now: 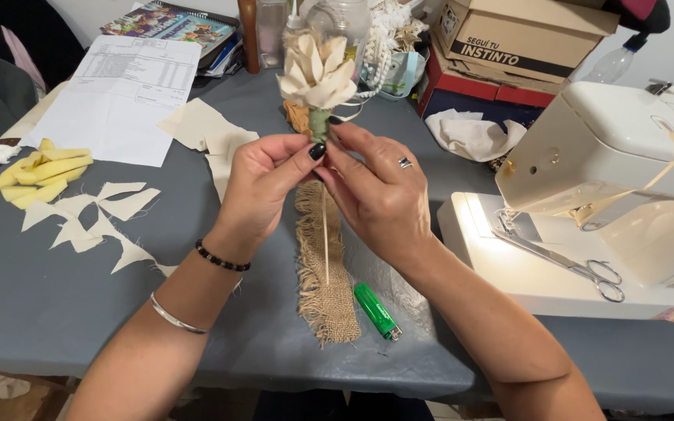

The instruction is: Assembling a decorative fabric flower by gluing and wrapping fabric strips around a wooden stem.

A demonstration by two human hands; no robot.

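Observation:
A cream fabric flower (317, 72) sits on a thin wooden stick (325, 234), with a green band just under the petals. My left hand (263, 183) and my right hand (376, 191) both pinch the stem below the flower, fingertips meeting at the green band. The stick hangs down between my hands over a frayed burlap strip (323, 269) lying on the grey table (40, 304). A green lighter (377, 310) lies beside the burlap's lower end.
A white sewing machine (610, 187) stands at the right with scissors (587, 269) on its base. Cream fabric scraps (95, 218) and yellow pieces (37, 173) lie at the left, printed paper (122, 93) behind them. Boxes (520, 47) and bottles (271, 31) line the back.

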